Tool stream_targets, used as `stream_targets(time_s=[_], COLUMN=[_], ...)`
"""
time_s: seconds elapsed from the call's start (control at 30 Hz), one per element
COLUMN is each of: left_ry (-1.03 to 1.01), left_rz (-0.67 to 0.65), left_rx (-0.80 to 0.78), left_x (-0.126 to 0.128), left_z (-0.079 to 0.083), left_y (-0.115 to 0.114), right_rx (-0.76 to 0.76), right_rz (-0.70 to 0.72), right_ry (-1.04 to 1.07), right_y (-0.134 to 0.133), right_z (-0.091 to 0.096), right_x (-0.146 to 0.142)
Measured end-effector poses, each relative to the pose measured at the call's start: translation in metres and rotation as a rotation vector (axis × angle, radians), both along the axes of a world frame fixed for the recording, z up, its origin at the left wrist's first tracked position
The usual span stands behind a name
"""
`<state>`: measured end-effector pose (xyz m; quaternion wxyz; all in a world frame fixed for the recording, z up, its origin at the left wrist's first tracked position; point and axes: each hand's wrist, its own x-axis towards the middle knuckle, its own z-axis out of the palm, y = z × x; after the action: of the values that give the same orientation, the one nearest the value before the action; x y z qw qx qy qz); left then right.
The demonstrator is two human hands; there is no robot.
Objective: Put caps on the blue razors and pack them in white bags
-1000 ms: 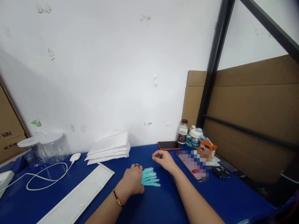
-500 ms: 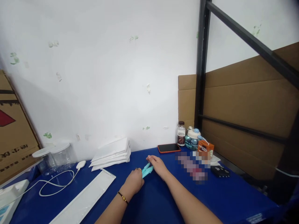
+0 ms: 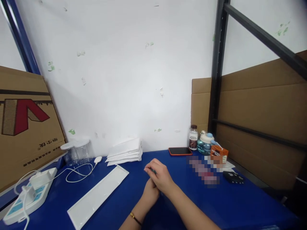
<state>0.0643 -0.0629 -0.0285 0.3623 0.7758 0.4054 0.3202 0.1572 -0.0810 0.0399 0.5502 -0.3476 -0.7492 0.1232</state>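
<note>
My two hands are pressed together above the blue table, near its middle. My right hand [image 3: 161, 174] lies over the top, its fingers curled and closed. Beneath it is my left hand [image 3: 150, 193], closed, with most of its fingers hidden. Between them a small dark teal bit [image 3: 153, 171] shows, part of a light-blue thing whose kind I cannot make out. Left of the hands, a long shallow white tray [image 3: 98, 196] lies slantwise on the table, touched by neither hand.
A stack of flat white packets [image 3: 124, 151] lies by the wall. At left are clear plastic jars [image 3: 82, 151], a white cable [image 3: 81, 175] and a power strip [image 3: 31, 195]. At right are a phone [image 3: 180, 151], a bottle [image 3: 193, 139], a blue cup [image 3: 205, 145] and an orange carton [image 3: 218, 155].
My hands have come together, the right now covering the left, and the light-blue thing is almost hidden between them. The view has turned left, bringing the power strip further in.
</note>
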Motion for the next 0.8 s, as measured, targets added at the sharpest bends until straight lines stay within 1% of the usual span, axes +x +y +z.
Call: stream_targets(time_s=[0.1, 0.2, 0.27, 0.3, 0.33, 0.37, 0.43, 0.47, 0.5, 0.53, 0.57, 0.6, 0.63, 0.67, 0.7, 0.73, 0.8], left_ry=[-0.144, -0.186, -0.258, -0.302, -0.331, -0.342, -0.32, -0.3, -0.288, -0.297, -0.317, -0.327, -0.323, -0.295, -0.216, -0.139, 0.045], left_rz=[-0.029, -0.016, -0.026, -0.052, -0.096, -0.16, -0.346, -0.452, -0.546, -0.611, -0.65, -0.669, -0.655, -0.614, -0.545, -0.373, 0.05], left_rx=[-0.056, -0.074, -0.099, -0.151, -0.242, -0.373, -0.693, -0.835, -0.94, -1.004, -1.021, -0.989, -0.905, -0.778, -0.611, -0.418, -0.09], left_x=[-0.003, -0.003, -0.004, -0.006, -0.008, -0.011, -0.016, -0.019, -0.021, -0.023, -0.025, -0.03, -0.036, -0.045, -0.057, -0.072, -0.109], left_z=[-0.003, 0.003, 0.008, 0.01, 0.011, 0.011, 0.009, 0.008, 0.007, 0.007, 0.009, 0.011, 0.015, 0.019, 0.024, 0.028, 0.033], left_y=[-0.013, -0.022, -0.028, -0.032, -0.036, -0.04, -0.05, -0.055, -0.059, -0.063, -0.066, -0.068, -0.068, -0.067, -0.063, -0.057, -0.039], right_rx=[-0.011, -0.049, -0.16, -0.243, -0.346, -0.451, -0.634, -0.688, -0.717, -0.724, -0.716, -0.707, -0.705, -0.711, -0.719, -0.73, -0.749], right_rz=[-0.02, -0.003, 0.032, 0.091, 0.188, 0.326, 0.592, 0.68, 0.723, 0.727, 0.706, 0.674, 0.645, 0.625, 0.611, 0.605, 0.592], right_ry=[0.019, 0.068, 0.204, 0.283, 0.344, 0.37, 0.327, 0.312, 0.313, 0.342, 0.397, 0.471, 0.56, 0.658, 0.769, 0.881, 1.057], right_y=[-0.008, -0.018, -0.026, -0.031, -0.036, -0.04, -0.05, -0.055, -0.06, -0.064, -0.068, -0.071, -0.073, -0.073, -0.073, -0.073, -0.07], right_z=[-0.01, -0.013, -0.014, -0.014, -0.015, -0.017, -0.021, -0.024, -0.027, -0.029, -0.031, -0.033, -0.034, -0.035, -0.035, -0.034, -0.034], right_x=[-0.005, -0.004, 0.001, 0.004, 0.007, 0.01, 0.013, 0.013, 0.011, 0.009, 0.006, 0.004, 0.003, 0.003, 0.005, 0.008, 0.018])
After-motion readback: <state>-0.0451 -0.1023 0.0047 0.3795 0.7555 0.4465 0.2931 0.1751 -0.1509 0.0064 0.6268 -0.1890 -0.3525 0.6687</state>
